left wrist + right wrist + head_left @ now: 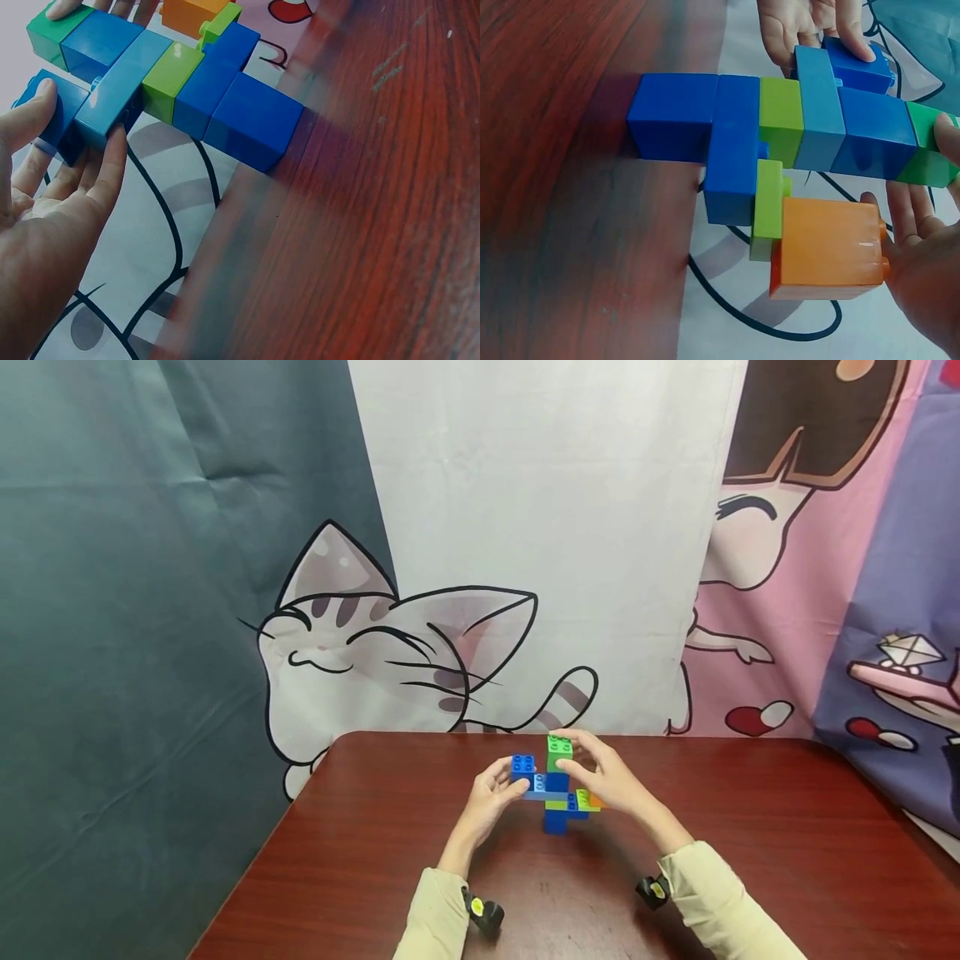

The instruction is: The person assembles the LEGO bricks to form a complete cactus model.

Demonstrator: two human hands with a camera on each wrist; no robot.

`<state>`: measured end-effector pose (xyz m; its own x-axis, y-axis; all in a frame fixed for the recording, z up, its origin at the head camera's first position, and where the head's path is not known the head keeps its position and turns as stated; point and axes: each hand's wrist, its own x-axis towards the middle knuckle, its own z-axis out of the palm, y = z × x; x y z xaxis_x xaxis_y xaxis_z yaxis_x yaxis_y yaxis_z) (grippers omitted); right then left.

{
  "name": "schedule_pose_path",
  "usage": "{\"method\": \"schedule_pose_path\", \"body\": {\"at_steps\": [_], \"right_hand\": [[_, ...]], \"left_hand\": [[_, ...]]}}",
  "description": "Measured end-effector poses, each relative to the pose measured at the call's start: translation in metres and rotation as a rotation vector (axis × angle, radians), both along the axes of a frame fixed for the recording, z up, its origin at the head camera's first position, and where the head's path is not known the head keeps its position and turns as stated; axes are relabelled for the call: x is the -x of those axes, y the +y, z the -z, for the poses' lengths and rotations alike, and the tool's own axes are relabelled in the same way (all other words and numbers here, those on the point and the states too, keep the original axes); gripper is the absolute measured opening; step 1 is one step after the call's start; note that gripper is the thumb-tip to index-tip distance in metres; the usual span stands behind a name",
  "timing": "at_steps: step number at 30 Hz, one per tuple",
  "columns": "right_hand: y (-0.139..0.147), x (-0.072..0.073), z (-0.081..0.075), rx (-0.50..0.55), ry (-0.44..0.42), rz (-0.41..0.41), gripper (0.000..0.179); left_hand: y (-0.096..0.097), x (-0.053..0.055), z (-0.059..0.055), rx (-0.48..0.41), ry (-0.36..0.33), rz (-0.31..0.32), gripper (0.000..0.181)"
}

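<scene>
A toy building-brick tower stands on the table, with a blue brick at its foot. Above that are a long blue brick, a lime brick, a light blue brick reaching left and another blue brick. My left hand pinches a square blue brick at the left end of the light blue one, thumb on its near side. At the top, my right hand grips a green brick between thumb and fingers. An orange brick sits out to the right on a thin lime piece.
The reddish-brown wooden table extends to both sides of the tower. Behind its far edge hangs a printed cloth with a cartoon cat. Black wrist cameras, such as the left one, are strapped below both hands.
</scene>
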<state>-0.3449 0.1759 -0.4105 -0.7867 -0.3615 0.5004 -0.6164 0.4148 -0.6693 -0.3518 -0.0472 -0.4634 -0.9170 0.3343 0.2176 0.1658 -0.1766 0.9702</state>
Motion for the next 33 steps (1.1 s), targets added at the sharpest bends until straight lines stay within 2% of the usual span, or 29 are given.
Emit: {"method": "schedule_pose_path", "body": {"at_steps": [7, 12, 15, 21, 27, 33], "right_hand": [[-0.003, -0.002, 0.001, 0.031, -0.062, 0.011, 0.043], [0.004, -0.001, -0.007, 0.029, -0.102, -0.007, 0.04], [0.006, 0.002, -0.011, 0.031, -0.117, -0.024, 0.038], [0.01, -0.001, -0.004, 0.047, -0.135, 0.0, 0.04], [0.006, -0.002, 0.003, 0.062, -0.14, 0.02, 0.042], [0.003, 0.004, -0.002, 0.05, -0.139, -0.007, 0.044]], "left_hand": [[-0.002, -0.002, -0.001, 0.006, -0.012, -0.008, 0.047], [0.004, 0.0, -0.002, 0.003, 0.004, 0.024, 0.047], [0.006, 0.001, -0.003, 0.003, 0.013, 0.018, 0.046], [0.009, -0.001, -0.001, 0.024, 0.002, 0.015, 0.047], [0.008, -0.003, 0.002, 0.03, 0.013, -0.02, 0.045], [0.003, -0.002, -0.001, 0.083, 0.041, -0.052, 0.047]]}}
